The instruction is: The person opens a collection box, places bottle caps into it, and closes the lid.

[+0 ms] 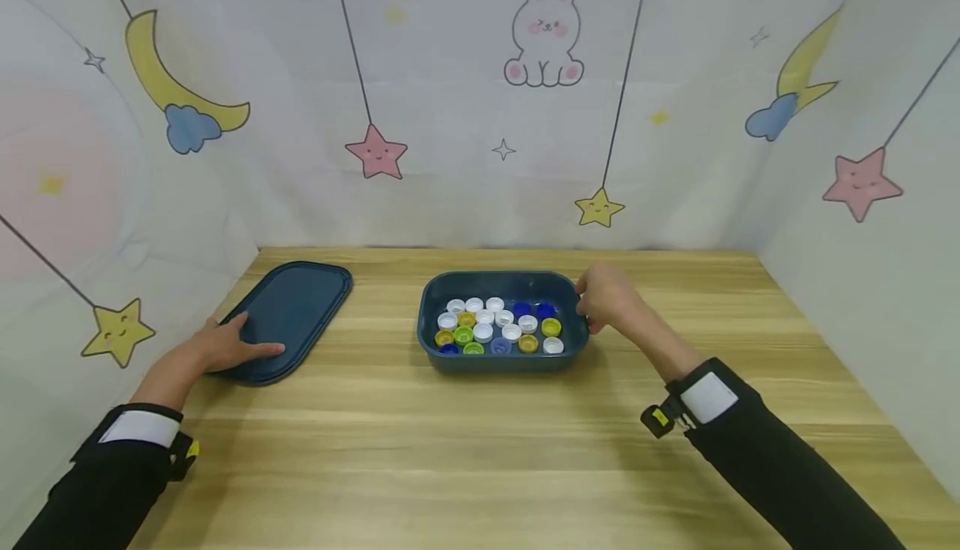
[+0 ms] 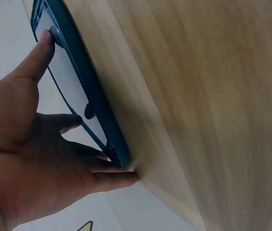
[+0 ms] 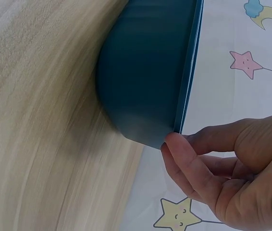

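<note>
A dark blue rectangular box [image 1: 502, 362] with rounded corners stands open on the table, holding many small bottle caps [image 1: 483, 317] in white, yellow, green and blue. My right hand [image 1: 609, 296] pinches the box's right rim between thumb and fingers; the right wrist view shows the fingertips on the edge of the box wall [image 3: 145, 72]. To the left lies a matching dark blue lid [image 1: 292, 308], flat on the table. My left hand [image 1: 221, 346] rests on its near left part with thumb and fingers spread, touching the lid's surface [image 2: 83, 72] in the left wrist view.
The wood-grain table [image 1: 480, 450] runs back to a white cloth wall [image 1: 480, 100] printed with stars, moons and a rabbit. Cloth also closes off both sides. Wood surface lies between the lid and the box.
</note>
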A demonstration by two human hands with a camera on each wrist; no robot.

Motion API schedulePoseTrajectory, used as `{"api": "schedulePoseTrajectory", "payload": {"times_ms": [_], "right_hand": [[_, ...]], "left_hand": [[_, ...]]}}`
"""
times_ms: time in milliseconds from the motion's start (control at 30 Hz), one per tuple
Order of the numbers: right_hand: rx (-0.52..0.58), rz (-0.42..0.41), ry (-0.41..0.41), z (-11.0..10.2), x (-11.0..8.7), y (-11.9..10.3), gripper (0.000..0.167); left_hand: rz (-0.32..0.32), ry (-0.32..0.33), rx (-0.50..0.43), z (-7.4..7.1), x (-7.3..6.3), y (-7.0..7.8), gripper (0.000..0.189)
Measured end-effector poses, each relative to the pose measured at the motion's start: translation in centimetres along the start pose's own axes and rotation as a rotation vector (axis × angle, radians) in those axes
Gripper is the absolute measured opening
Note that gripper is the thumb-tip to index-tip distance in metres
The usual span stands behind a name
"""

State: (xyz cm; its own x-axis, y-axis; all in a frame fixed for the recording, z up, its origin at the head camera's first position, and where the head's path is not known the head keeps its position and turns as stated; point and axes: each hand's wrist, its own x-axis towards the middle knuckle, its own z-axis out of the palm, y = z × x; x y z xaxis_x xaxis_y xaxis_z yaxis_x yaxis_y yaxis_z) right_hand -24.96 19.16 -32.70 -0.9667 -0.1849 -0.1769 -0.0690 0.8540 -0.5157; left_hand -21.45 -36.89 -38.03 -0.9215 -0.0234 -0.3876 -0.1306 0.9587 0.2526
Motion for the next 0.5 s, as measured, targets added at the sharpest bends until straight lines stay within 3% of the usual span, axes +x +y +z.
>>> {"api": "schedulePoseTrajectory", "payload": {"times_ms": [167, 500], "right_hand": [[0.001, -0.009, 0.0, 0.4, 0.2, -0.4, 0.042], [-0.001, -0.007, -0.009, 0.8, 0.5, -0.9, 0.043]], "left_hand": [[-0.012, -0.039, -0.026, -0.1, -0.1, -0.7, 0.131], [-0.129, -0.04, 0.11, -1.1, -0.7, -0.5, 0.135]]}}
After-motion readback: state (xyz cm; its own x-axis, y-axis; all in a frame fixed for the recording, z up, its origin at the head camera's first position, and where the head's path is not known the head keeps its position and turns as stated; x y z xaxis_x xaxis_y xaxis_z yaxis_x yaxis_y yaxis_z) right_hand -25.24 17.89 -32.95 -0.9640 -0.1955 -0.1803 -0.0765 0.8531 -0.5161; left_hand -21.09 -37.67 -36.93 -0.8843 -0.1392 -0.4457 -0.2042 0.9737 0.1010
